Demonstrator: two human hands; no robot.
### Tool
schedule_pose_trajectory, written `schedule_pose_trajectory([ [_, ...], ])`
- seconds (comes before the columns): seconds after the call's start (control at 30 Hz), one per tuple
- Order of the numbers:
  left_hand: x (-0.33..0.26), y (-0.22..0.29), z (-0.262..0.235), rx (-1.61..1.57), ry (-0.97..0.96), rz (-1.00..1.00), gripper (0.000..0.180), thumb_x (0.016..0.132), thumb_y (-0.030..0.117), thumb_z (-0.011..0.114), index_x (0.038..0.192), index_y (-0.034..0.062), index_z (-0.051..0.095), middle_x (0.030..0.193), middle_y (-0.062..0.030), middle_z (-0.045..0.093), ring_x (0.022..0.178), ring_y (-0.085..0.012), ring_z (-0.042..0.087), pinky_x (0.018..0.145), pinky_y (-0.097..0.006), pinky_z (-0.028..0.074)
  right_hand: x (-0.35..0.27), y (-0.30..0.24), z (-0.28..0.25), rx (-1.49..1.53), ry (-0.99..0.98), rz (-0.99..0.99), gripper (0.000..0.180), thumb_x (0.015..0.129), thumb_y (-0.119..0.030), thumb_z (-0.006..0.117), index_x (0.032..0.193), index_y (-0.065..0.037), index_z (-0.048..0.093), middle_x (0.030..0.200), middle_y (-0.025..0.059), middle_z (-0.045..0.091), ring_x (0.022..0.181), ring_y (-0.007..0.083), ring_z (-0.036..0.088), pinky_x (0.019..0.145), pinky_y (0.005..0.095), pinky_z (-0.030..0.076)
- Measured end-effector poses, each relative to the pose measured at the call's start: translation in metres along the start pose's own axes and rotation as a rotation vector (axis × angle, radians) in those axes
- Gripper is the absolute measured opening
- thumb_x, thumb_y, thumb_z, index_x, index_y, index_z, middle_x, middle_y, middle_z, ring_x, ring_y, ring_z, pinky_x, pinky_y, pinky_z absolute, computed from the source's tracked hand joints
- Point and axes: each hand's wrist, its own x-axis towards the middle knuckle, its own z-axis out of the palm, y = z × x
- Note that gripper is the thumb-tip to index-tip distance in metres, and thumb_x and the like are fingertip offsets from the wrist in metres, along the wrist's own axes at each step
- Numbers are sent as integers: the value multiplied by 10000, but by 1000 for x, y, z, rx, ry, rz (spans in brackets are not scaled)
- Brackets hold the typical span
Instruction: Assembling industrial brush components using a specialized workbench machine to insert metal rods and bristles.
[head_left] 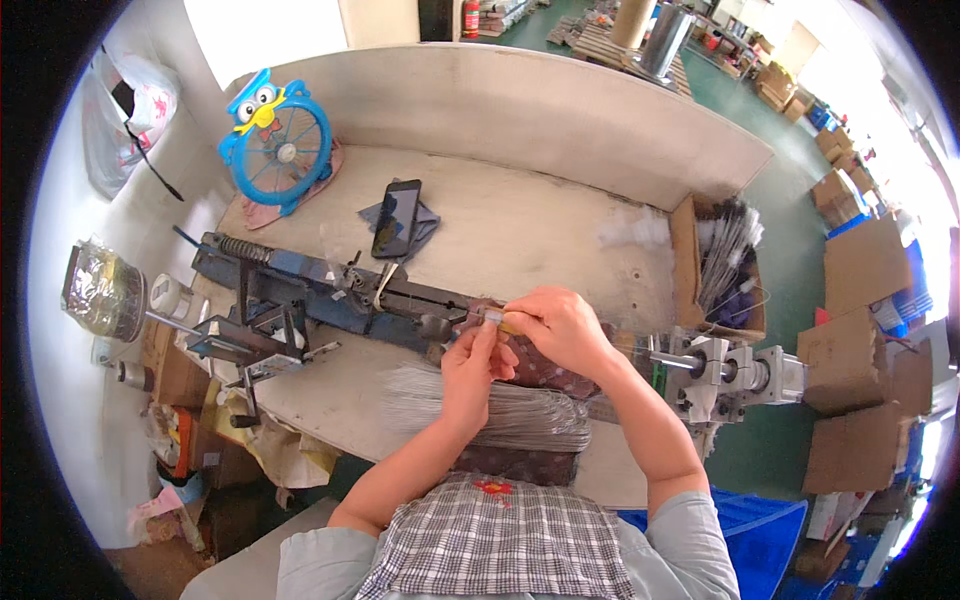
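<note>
My left hand [474,375] and my right hand [562,328] meet at the near side of a long dark metal jig [400,292]. Their fingertips are closed together on a small white-and-yellow piece [497,319]; its kind cannot be made out, and fingers cover part of it. Just below the hands lies a thick bundle of thin grey wires [525,418], close to my left wrist. A dark patterned cloth [548,370] is spread under the right hand and the wires.
A black phone [398,218] rests on a grey cloth behind the jig. Farther left stands a blue cartoon-faced fan [284,152]. On the right are a cardboard box [686,265] of wires and a metal shaft mechanism [735,375]. A raised panel [500,95] borders the bench's far side.
</note>
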Motion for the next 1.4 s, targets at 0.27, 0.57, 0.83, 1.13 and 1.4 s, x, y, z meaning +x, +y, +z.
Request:
schedule_pose_trajectory([
  [0.27, 3, 6, 7, -194, 23, -58, 422, 990, 415, 374, 1065, 37, 546, 1016, -100, 636, 920, -171, 607, 812, -329, 461, -7, -26, 2, -207, 144, -51, 221, 762, -232, 664, 924, -84, 688, 842, 75, 638, 827, 289, 603, 711, 401, 484],
  [0.57, 5, -4, 8, -366, 35, -11, 169, 942, 158, 506, 1042, 37, 568, 981, -60, 629, 891, -146, 620, 813, -300, 496, -14, -19, 15, -353, 338, -239, 213, 737, -191, 688, 940, -131, 671, 898, 13, 616, 903, 215, 572, 741, 365, 453],
  [0.83, 5, -3, 10, -307, 52, 57, 129, 918, 106, 544, 1019, 38, 586, 959, -58, 644, 867, -140, 632, 810, -299, 507, -21, -13, 4, -346, 323, -270, 195, 687, -167, 738, 880, -142, 713, 943, 5, 639, 904, 215, 588, 738, 361, 487],
  [1.13, 5, -3, 14, -375, 69, 38, 100, 898, 82, 552, 993, 50, 563, 987, -46, 622, 886, -117, 611, 783, -263, 493, -15, -20, 15, -248, 249, -240, 227, 696, -139, 695, 923, -123, 683, 984, 10, 616, 963, 219, 568, 767, 358, 466],
  [1.4, 5, -5, 6, -457, 30, 5, 191, 946, 228, 468, 1020, 72, 551, 986, -29, 612, 931, -136, 592, 853, -304, 459, -12, -24, 19, -218, 256, -236, 252, 692, -119, 697, 942, -101, 679, 973, 17, 621, 947, 224, 577, 768, 369, 466],
])
